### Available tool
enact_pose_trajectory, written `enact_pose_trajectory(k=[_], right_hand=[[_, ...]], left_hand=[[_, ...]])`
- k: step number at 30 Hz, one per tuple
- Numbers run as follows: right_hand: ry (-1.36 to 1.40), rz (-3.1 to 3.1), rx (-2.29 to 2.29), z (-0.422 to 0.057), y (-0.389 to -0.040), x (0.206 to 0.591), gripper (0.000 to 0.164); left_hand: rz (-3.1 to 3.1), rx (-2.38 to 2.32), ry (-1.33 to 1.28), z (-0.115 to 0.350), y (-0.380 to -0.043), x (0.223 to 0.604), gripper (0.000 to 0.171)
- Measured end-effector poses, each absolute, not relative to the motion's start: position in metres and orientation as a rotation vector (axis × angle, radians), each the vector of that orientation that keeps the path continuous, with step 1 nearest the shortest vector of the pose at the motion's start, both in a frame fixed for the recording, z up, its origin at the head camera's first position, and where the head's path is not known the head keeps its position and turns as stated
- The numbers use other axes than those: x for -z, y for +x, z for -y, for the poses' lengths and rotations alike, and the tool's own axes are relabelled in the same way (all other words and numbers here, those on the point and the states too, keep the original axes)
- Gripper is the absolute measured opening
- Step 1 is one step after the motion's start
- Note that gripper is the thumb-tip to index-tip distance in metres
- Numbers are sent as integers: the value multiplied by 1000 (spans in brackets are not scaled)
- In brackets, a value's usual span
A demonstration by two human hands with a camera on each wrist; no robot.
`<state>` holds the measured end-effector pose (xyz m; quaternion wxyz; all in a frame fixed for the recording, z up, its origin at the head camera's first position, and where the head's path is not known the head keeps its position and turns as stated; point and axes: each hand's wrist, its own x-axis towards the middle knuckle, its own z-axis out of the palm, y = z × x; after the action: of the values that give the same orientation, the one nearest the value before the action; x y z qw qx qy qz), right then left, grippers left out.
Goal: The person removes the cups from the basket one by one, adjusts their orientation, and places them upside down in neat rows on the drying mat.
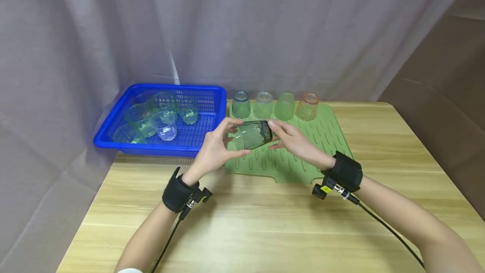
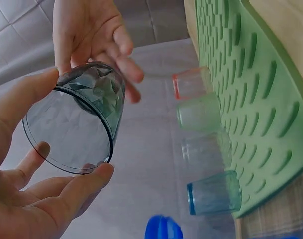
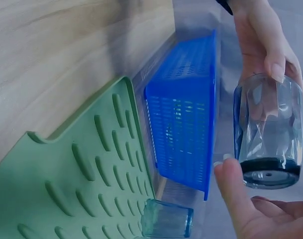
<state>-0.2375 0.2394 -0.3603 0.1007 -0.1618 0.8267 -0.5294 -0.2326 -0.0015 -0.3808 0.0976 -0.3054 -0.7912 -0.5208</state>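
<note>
A smoky grey drinking glass (image 1: 253, 134) with a faceted body lies tilted on its side in the air over the green drying mat (image 1: 326, 138). My left hand (image 1: 213, 148) holds it around the rim, thumb and fingertips spread on opposite sides. Around its thick dark base, my right hand (image 1: 297, 140) has its thumb and fingers spread. The right wrist view shows small gaps between those fingertips (image 3: 230, 172) and the glass. Behind, a blue glass (image 1: 241, 105), a clear one (image 1: 263, 105), a green one (image 1: 285, 106) and a red-rimmed one (image 1: 307, 107) stand upside down in a row.
At the left stands a blue plastic basket (image 1: 159, 151) with several clear and greenish glasses (image 1: 139, 117) inside. The wooden table (image 1: 242, 231) runs in front of the mat. A grey curtain (image 1: 265, 24) hangs behind, and cables trail from both wrist cameras.
</note>
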Motion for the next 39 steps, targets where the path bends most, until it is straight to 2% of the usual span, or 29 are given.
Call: enact_pose_trajectory(k=[10,15,20,26,29,39], right_hand=[[-455,-2409,1606,-241,-237,363,55],[-414,-2405,1626,-241,-240,364,56],[-366,-2459,1621,-245,-244,367,56],[-301,-2490,1615,-251,-251,374,59],[-289,-2507,1579,-252,-258,378,60],[-308,-2591,1541,-253,-293,379,57]], left_hand=[[2379,1541,-902,-12,-230,390,71],[2427,1426,-895,-14,-229,391,79],[2562,1244,-755,-14,-223,389,88],[2759,848,-508,-11,-213,389,75],[2839,649,-435,-11,-208,393,75],[2910,356,-399,-20,-205,395,74]])
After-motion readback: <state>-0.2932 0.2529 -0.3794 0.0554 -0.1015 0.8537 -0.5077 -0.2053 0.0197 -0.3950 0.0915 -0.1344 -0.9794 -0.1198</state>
